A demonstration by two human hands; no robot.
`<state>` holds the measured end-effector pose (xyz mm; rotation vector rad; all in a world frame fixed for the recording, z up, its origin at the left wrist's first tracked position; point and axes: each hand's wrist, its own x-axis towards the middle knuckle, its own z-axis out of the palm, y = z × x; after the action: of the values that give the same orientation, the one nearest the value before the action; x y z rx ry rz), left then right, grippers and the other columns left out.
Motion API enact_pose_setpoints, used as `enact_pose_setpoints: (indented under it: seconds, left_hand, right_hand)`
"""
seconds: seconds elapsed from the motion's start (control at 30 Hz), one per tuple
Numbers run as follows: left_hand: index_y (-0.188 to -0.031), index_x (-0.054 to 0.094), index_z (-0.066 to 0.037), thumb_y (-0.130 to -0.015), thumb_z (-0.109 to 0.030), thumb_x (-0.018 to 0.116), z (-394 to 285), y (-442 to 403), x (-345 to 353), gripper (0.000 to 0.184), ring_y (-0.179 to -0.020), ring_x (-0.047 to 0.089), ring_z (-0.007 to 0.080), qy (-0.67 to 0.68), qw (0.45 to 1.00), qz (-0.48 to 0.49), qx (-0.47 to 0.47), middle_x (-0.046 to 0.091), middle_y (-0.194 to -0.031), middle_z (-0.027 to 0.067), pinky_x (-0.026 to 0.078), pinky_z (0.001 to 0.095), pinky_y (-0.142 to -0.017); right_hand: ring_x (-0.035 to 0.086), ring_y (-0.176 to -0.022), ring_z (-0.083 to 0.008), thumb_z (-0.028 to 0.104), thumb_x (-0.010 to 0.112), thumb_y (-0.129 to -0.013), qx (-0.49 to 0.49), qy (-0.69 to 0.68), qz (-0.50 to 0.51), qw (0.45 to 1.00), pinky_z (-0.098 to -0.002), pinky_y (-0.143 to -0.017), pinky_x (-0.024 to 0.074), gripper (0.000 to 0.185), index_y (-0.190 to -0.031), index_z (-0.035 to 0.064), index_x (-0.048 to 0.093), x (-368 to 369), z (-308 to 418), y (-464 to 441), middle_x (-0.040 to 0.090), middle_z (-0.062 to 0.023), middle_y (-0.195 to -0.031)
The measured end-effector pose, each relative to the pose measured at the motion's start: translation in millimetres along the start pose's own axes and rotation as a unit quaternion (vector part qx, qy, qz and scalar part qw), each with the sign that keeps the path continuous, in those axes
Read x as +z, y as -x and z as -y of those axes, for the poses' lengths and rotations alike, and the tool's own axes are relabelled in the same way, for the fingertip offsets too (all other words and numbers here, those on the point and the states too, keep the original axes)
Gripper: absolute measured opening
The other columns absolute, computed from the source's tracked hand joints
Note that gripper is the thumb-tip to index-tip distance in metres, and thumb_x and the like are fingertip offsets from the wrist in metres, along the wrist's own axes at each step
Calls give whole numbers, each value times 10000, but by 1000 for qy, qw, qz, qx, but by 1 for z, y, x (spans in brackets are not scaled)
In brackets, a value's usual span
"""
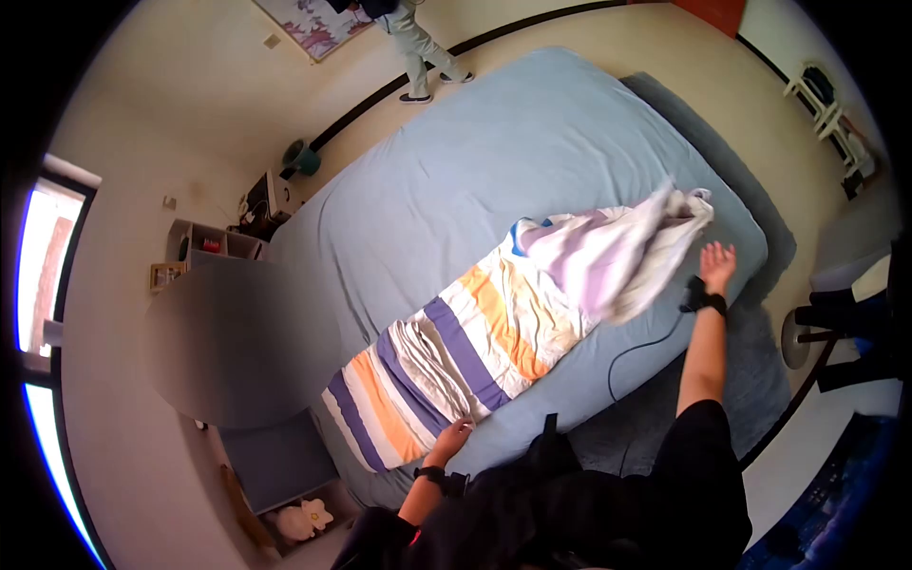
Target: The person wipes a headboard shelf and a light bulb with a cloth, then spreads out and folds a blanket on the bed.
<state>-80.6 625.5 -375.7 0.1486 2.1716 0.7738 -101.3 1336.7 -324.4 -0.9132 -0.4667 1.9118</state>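
A quilt [486, 328] with white, orange and purple stripes lies folded lengthwise in a long strip across the bed [456, 180], which has a grey-blue sheet. Its far right end is bunched, paler, and blurred by motion. My left hand [451, 440] is closed on the near edge of the quilt, toward its left end. Off the quilt's bunched end, my right hand [717, 264] is apart from the cloth, fingers spread and holding nothing. Both wrists wear black bands, and a cable runs from the right one down over the bed's edge.
Another person [418, 52] stands beyond the far side of the bed. A dark grey rug [760, 214] borders the bed on the right. Shelves [214, 242] and a green bin [301, 159] stand along the left wall. A plush toy [302, 520] sits low at left.
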Motion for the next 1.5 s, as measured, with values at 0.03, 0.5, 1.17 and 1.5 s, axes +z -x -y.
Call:
enact_pose_setpoints:
  seconds: [0.03, 0.5, 1.17, 1.5]
  left_hand:
    - [-1107, 553, -75, -805, -274, 518, -2, 2, -6, 363, -874, 596, 320, 24, 999, 11, -37, 629, -891, 175, 460, 370, -759]
    - [-1400, 115, -232, -602, -522, 702, 32, -92, 1, 1032, -1239, 158, 495, -204, 964, -128, -110, 103, -1402, 241, 231, 632, -921]
    - [-976, 547, 11, -677, -34, 512, 289, 219, -187, 305, -890, 517, 376, -132, 827, -507, -204, 537, -953, 211, 417, 405, -783]
    - [-1284, 291, 96, -762, 8, 419, 200, 118, -177, 544, -1243, 284, 410, -161, 774, -582, -191, 284, -1320, 318, 240, 405, -1023]
  right_hand:
    - [558, -714, -194, 281, 525, -817, -7, 25, -61, 998, -317, -716, 479, 269, -1013, 98, 504, -7, 14, 11, 579, -30, -836]
    - [591, -745, -178, 150, 505, -834, 520, 536, 147, 649, -298, -637, 486, 213, -1035, 86, 534, -262, -105, 319, 578, -56, -843]
    - [522, -911, -355, 66, 516, -728, -186, 638, 687, 296, -400, -795, 431, 334, -1059, 22, 515, 45, -353, 336, 546, -193, -959]
    - [272, -1276, -271, 72, 579, -665, -360, 769, 528, -12, -407, -1061, 184, 758, -1354, 82, 266, 77, -487, 207, 383, -80, -1330]
